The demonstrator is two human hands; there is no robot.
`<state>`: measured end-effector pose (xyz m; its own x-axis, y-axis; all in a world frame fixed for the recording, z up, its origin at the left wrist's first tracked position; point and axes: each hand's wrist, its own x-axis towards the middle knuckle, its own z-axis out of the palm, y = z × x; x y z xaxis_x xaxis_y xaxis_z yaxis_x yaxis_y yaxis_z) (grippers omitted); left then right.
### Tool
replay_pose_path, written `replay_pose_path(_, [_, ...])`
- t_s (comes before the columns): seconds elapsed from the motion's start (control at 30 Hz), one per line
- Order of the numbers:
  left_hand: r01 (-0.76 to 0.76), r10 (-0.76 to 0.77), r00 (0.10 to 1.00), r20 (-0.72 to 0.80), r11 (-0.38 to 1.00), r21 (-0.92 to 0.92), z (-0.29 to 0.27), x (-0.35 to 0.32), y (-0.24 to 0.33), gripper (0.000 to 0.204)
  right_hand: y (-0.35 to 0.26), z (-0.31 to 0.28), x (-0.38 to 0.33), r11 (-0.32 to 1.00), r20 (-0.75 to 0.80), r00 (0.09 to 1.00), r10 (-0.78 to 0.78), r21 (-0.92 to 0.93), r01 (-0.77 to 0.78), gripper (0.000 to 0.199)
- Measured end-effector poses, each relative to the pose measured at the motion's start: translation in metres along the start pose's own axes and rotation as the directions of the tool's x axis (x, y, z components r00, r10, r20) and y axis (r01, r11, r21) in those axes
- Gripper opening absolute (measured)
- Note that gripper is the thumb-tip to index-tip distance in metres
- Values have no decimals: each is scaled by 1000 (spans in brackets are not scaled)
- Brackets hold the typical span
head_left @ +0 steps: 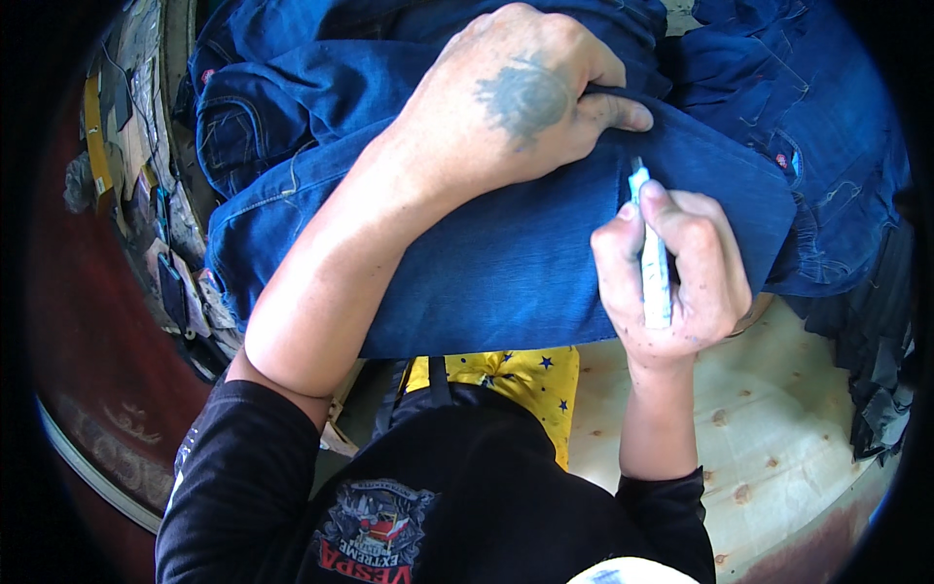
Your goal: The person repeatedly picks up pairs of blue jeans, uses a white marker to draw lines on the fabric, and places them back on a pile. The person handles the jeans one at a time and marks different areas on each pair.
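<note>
Tightly curled right grip point(673, 263), apparently wrapped blade point(657, 287)

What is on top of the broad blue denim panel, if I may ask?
On the blue denim panel, the left hand lies at its upper edge, and the right hand holds a pale, slim tool over it. Cloth directly beneath both hands is covered from view.

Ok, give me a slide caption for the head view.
Left hand pinching blue denim, right hand gripping a slim pale tool, dark tip near the left thumb.
</note>
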<state>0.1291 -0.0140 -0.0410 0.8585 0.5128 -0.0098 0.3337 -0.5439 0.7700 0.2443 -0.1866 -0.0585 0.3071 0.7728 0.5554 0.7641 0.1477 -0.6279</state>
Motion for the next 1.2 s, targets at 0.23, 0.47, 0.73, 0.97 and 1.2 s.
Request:
replay_pose_path(0.23, [10, -10, 1000, -5, 1000, 1, 0, 0, 1, 33, -13, -13, 0, 999, 106, 994, 29, 24, -32, 22])
replay_pose_path(0.47, [-2, 2, 1000, -24, 1000, -8, -2, 0, 3, 33, -3, -3, 2, 999, 5, 1000, -12, 42, 12, 23])
replay_pose_path(0.73, [103, -105, 994, 32, 993, 48, 1, 1, 1, 28, -6, -14, 0, 998, 136, 991, 2, 63, -10, 18])
replay_pose_path(0.97, [50, -48, 998, -31, 998, 50, 4, 1, 1, 24, 2, -2, -1, 1000, 17, 1000, -4, -2, 4, 20])
replay_pose_path(1.2, [67, -67, 998, 8, 998, 10, 0, 2, 5, 35, -2, -12, -2, 996, 56, 998, 20, 91, -25, 21])
